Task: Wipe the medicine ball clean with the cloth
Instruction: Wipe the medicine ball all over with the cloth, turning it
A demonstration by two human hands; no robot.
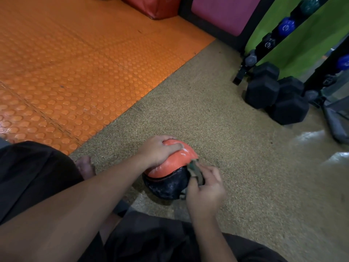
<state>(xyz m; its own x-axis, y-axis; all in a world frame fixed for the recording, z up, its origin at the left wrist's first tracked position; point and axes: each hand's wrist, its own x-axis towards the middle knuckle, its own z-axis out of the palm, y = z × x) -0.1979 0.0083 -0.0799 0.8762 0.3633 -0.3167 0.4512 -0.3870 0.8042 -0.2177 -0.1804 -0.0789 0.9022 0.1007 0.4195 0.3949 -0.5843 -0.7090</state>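
**Ball steadied on the floor, cloth worked against its right side**

The medicine ball (168, 174), orange on top and black below, is seen resting on the speckled tan floor (226, 129), just in front of the seated person's legs and near the edge of the orange studded mat (75, 72). The left hand (158, 152) is laid over the orange top with its fingers spread and pressed flat, so its grip is not closed round anything; the ball is only held down. A small, dark, crumpled cloth (194, 170) is pinched in the right hand (205, 188), and it is pressed against the ball's right flank where the orange meets the black.

The orange surface is seen to shine as if wet, which is judged to be the main hazard: under a flat palm a slick, round ball could be spun or rolled away by a firm stroke of the cloth. The underside, which touches the floor, is likely to be missed unless the ball is turned. The cloth is bunched small, so little area is covered per pass and patches could be left. The black dumbbells (273, 95) by the rack (264, 48) lie well apart and are not judged a risk
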